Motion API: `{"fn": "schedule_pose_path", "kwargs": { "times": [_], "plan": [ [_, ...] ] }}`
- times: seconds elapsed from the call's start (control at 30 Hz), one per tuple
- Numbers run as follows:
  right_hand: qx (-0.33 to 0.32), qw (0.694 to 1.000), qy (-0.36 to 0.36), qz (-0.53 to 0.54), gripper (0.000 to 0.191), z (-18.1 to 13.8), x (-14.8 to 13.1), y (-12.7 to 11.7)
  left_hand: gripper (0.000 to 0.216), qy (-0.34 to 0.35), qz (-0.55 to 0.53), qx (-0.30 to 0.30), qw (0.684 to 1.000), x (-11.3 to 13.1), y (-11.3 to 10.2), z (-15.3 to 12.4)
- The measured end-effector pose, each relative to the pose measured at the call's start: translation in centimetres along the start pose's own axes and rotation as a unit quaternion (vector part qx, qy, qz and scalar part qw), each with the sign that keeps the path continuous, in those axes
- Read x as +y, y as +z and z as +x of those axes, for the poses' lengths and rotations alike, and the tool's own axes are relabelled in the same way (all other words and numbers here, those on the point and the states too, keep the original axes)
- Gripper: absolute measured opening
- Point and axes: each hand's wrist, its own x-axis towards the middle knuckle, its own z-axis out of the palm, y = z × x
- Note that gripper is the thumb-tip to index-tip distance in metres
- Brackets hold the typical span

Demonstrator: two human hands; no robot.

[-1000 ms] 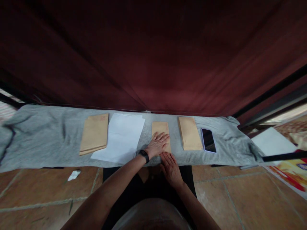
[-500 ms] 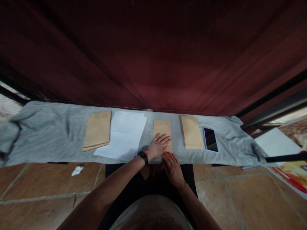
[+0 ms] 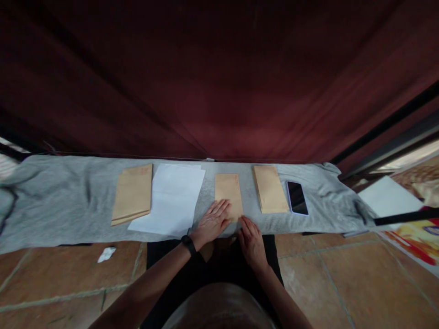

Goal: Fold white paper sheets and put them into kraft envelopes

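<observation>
A brown paper envelope [image 3: 227,186] lies in front of me on the grey cloth, its long side pointing away. My left hand [image 3: 213,220] rests flat on the envelope's lower left part, fingers stretched out, a black band on the wrist. At the envelope's near right corner is my right hand [image 3: 252,240], fingers bent and closed on the edge; the thumb is partly hidden. Left of these, white paper sheets [image 3: 176,196] lie partly under a stack of brown envelopes [image 3: 133,192]. Another pile of envelopes [image 3: 270,188] lies to the right.
A phone [image 3: 297,198] lies right of the right-hand pile. The grey cloth [image 3: 68,196] covers a long narrow surface against a dark red curtain [image 3: 219,91]. Below are floor tiles [image 3: 318,274] and a crumpled white scrap [image 3: 106,254]. A white board [image 3: 387,196] stands far right.
My left hand has slid left and toward me, uncovering more of the envelope. My right hand has shifted slightly right along its near edge. The whole view has shifted a little.
</observation>
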Motion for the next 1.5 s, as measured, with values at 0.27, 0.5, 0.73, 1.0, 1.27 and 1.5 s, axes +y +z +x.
{"fn": "schedule_pose_path", "kwargs": {
  "times": [0.27,0.5,0.73,1.0,1.27,1.5],
  "plan": [
    [0.039,0.993,0.107,-0.011,0.035,2.5,-0.6,0.2,0.043,-0.015,-0.048,0.042,0.998,-0.7,-0.7,-1.5],
    [0.065,0.992,0.109,0.015,0.037,2.3,-0.6,0.8,0.04,-0.001,-0.049,0.057,0.997,-0.7,-0.3,-1.4],
    [0.073,0.99,0.116,0.039,0.037,1.9,-0.1,1.5,0.035,0.006,-0.046,0.061,0.997,-0.9,0.0,-1.4],
    [0.084,0.989,0.116,0.047,0.036,1.7,0.0,1.6,0.036,0.006,-0.048,0.055,0.997,-0.9,0.2,-1.4],
    [0.006,0.995,0.001,0.096,0.043,4.1,0.2,0.3,0.038,0.015,-0.014,0.051,0.999,-0.5,0.2,-1.3],
    [-0.069,0.997,-0.034,0.033,0.052,9.4,2.6,2.0,0.042,0.041,0.008,0.045,0.998,-0.5,-0.3,-1.5]
  ]
}}
